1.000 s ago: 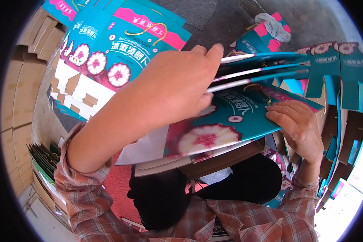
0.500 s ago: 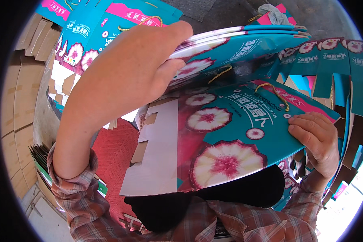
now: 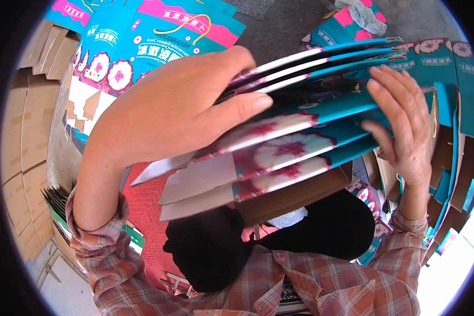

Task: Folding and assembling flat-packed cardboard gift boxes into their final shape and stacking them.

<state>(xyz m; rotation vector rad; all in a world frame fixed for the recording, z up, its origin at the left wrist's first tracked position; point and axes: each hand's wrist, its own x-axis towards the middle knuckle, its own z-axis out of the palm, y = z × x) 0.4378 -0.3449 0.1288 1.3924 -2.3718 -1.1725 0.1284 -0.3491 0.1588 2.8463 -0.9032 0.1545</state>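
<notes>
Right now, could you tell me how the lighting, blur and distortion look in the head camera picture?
In the head view, daylight is strong: the lower right corner is blown out to white. The left hand and the fanned stack of flat teal cartons look slightly soft, close to the lens. Fisheye bending curves the brown cardboard stacks near the left rim, and a black ring frames the picture.

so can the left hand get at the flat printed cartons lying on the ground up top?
Probably not right now: the left hand is clamped on the fanned stack of carton blanks, with the flat printed cartons beyond it.
</notes>
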